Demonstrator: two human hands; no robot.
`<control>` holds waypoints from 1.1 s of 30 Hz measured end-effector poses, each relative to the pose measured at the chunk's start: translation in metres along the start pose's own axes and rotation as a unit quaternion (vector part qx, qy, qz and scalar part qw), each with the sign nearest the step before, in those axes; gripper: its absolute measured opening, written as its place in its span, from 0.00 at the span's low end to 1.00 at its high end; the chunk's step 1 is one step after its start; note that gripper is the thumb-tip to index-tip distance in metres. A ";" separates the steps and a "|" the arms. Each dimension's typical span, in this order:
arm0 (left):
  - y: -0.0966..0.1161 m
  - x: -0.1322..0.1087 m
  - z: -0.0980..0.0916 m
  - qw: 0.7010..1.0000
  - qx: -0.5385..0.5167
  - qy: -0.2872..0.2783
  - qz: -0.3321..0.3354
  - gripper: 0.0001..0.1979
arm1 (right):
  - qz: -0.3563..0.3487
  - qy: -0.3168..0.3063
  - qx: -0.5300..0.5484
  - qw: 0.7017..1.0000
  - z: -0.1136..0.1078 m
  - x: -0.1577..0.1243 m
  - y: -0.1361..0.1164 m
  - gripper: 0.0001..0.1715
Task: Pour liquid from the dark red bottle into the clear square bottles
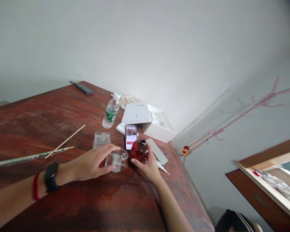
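Observation:
My left hand (pixel 96 162) has its thumb and fingers on opposite sides of a clear square bottle (pixel 116 162), which is tilted with its uncapped neck pointing right. My right hand (pixel 148 166) is wrapped round a dark red, round-bodied bottle (pixel 138 151) with a short neck, upright or nearly so. The two bottles are close side by side. Behind my left hand is a second clear square container (pixel 101 139). A phone (pixel 130 137) with a lit screen leans just behind the red bottle. To the right of my right hand lies a white nozzle-tipped piece (pixel 162 167), partly hidden.
A capped water bottle (pixel 111 111) stands behind, beside an open white box (pixel 157 129). A flat grey piece (pixel 157 151) lies at right. Wooden chopsticks (pixel 65 141) and a wrapped stick (pixel 19 161) lie left; a grey power bank (pixel 83 88) is at the far corner.

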State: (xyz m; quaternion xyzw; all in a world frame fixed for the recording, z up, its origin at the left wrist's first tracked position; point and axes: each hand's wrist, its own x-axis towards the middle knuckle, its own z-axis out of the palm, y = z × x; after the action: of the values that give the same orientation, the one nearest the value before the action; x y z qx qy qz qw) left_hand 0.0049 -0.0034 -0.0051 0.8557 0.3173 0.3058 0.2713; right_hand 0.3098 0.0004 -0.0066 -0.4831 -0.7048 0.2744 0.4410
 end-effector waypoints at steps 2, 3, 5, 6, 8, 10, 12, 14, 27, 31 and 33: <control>0.001 0.000 -0.001 1.000 0.002 0.000 -0.001 0.28 | 0.000 0.003 -0.003 1.000 0.000 0.000 0.000 0.52; 0.002 0.001 -0.001 1.000 0.003 0.001 -0.003 0.28 | 0.000 0.003 -0.005 1.000 0.000 0.000 0.000 0.52; 0.003 0.001 -0.002 1.000 0.005 0.001 -0.004 0.28 | 0.000 0.002 -0.007 1.000 0.000 0.000 0.000 0.52; 0.003 0.001 -0.002 1.000 0.004 0.001 -0.004 0.28 | 0.000 0.001 -0.007 1.000 0.000 0.000 0.000 0.52; 0.004 0.001 -0.002 1.000 0.002 0.001 -0.003 0.28 | 0.001 0.001 -0.006 1.000 0.000 0.000 0.000 0.53; 0.004 0.001 -0.002 1.000 0.000 0.001 -0.001 0.28 | 0.000 0.003 -0.007 1.000 0.000 0.000 0.000 0.52; 0.003 0.001 -0.002 1.000 -0.001 0.002 0.000 0.28 | -0.001 0.005 -0.010 1.000 0.000 0.000 -0.001 0.52; 0.003 0.001 -0.002 1.000 0.000 0.001 -0.002 0.28 | -0.001 0.005 -0.014 1.000 0.000 0.000 -0.001 0.51; -0.002 0.000 -0.001 1.000 -0.004 -0.012 0.001 0.29 | 0.004 -0.002 -0.007 1.000 -0.001 0.000 0.002 0.53; -0.001 0.000 0.000 1.000 -0.002 -0.007 -0.001 0.29 | 0.006 -0.003 -0.015 1.000 -0.001 0.000 0.002 0.53; -0.001 0.000 0.000 1.000 0.002 -0.004 -0.001 0.29 | 0.008 -0.003 -0.022 1.000 -0.001 0.000 0.002 0.53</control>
State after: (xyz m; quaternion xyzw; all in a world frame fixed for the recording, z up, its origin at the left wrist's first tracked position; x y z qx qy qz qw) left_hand 0.0044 -0.0033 -0.0054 0.8574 0.3174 0.3015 0.2706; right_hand 0.3118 0.0016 -0.0077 -0.4971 -0.7084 0.2640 0.4258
